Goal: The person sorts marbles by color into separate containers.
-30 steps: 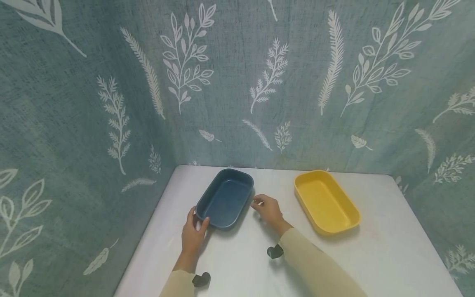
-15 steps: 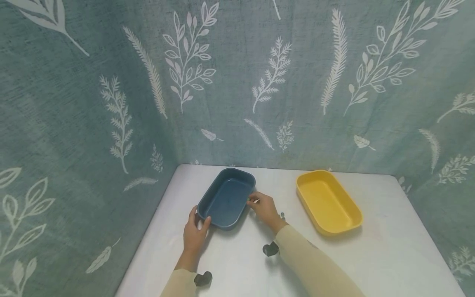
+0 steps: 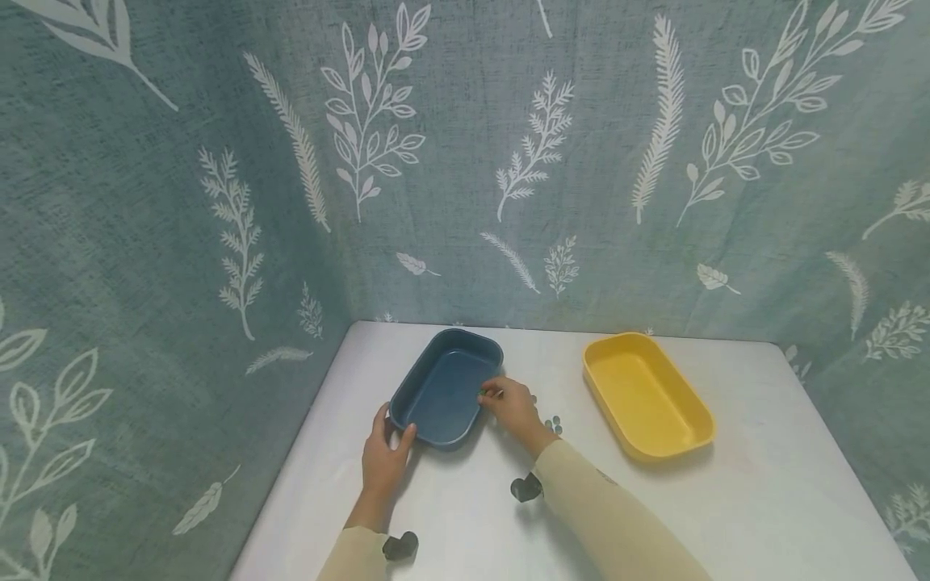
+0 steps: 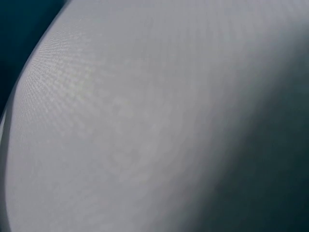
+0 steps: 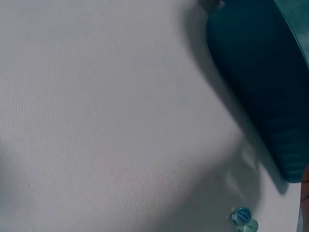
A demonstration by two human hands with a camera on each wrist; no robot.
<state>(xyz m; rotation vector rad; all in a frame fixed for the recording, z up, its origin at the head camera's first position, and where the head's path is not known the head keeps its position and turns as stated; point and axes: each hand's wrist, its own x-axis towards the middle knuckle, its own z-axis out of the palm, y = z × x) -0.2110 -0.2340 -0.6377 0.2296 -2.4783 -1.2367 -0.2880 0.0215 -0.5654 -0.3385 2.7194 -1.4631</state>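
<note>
A dark blue tray (image 3: pixel 443 395) stands on the white table, left of centre in the head view. My left hand (image 3: pixel 383 464) grips its near left corner, thumb on the rim and fingers along the outer wall. At the right rim of the tray, my right hand (image 3: pixel 514 407) pinches a small green marble (image 3: pixel 483 393), mostly hidden by the fingertips. Several glass marbles (image 3: pixel 554 424) lie on the table just right of the right wrist. The right wrist view shows a blue marble (image 5: pixel 241 216) and a greenish one touching, near the outer wall of the tray.
A yellow tray (image 3: pixel 647 395) stands to the right, with the marbles between it and the blue tray. Patterned green cloth (image 3: pixel 465 161) hangs behind and beside the table (image 3: pixel 465 532). The left wrist view holds mostly blurred white surface.
My right hand has moved left with the marble, from beside the blue tray to over its right rim. Marbles behind the wrist have come into view. The left hand keeps its grip.
</note>
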